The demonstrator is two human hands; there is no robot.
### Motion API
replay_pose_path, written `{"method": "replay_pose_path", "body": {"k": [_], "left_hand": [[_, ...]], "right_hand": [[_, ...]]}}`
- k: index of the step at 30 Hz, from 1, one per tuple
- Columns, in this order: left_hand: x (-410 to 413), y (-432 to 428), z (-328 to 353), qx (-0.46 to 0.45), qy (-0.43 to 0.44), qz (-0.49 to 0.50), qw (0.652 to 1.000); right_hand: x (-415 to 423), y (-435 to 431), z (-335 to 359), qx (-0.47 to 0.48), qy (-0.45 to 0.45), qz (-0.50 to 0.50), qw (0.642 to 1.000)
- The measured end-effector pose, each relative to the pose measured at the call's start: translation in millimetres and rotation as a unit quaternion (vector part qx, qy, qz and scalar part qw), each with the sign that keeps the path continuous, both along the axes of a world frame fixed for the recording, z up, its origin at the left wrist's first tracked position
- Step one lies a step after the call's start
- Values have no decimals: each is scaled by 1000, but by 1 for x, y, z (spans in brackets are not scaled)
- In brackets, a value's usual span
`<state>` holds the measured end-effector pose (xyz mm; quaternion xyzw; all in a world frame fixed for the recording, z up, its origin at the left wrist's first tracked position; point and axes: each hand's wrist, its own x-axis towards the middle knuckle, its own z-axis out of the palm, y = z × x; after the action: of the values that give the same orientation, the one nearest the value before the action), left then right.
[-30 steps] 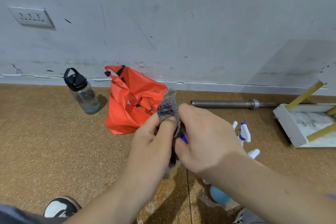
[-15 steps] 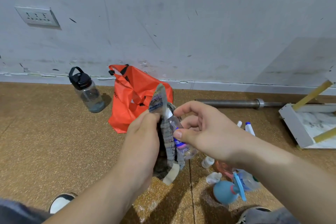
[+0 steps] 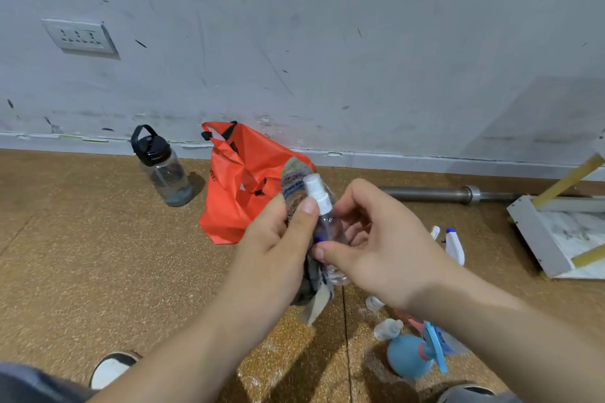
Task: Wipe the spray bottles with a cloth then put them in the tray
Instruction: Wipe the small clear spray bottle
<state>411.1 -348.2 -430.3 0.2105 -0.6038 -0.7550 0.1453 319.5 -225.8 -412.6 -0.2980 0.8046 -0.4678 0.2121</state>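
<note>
Nearest, on the floor by the feet: blue spray bottle (image 3: 409,358) among smaller bottles, seemingly awaiting wiping. Above, mid-air: left hand (image 3: 278,239) gripping the striped cloth (image 3: 294,183), thumb at the neck of the small clear spray bottle (image 3: 327,226). The right hand (image 3: 376,249) pinches its body, likely steadying it for the rub. Beyond, right: white trigger bottles (image 3: 455,244), then the tray (image 3: 530,235), no bottle visible inside. At the wall: orange bag (image 3: 242,193).

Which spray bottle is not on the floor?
The small clear plastic spray bottle with white pump top, held between left hand and right hand; the round blue bottle and the white trigger bottle are on the floor.
</note>
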Motion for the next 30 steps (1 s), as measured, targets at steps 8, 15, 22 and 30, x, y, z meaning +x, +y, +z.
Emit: {"method": "replay_pose_path", "body": {"k": [8,15,22,30], "left_hand": [[-2,-8,-1,-24,-2,64,998],[-10,-10,-5,-41,31,32,998],[-10,-9,-20,-81,30,152,985],[-13,-10,-24,19,-87,163,983]], "right_hand": [[-7,-3,-4,20,-25,-77,997],[-5,-6,1,-38,-102,-24,994],[16,-11,-2,-117,-246,16,962],[19,-11,0,-88,-180,26,979]]}}
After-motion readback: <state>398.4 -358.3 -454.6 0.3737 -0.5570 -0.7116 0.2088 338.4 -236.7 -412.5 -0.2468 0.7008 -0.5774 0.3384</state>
